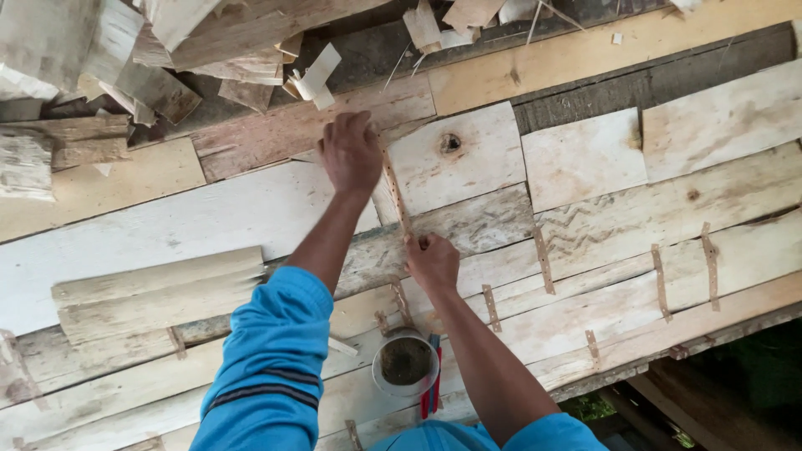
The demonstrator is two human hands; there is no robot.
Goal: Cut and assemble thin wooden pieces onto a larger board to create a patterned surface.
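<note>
I am watching through a single head-worn camera, looking steeply down over the wearer's own arms onto a patchwork of pale wooden boards point(251, 209). It is sitting close, with blue sleeves point(267, 359) entering at 6 o'clock and the left hand point(351, 154) and right hand point(433, 263) reaching toward 12. Scrap offcuts point(125, 58) are filling 11 o'clock; the platform edge is dropping away at 4. No second view is sharing this scene.
</note>
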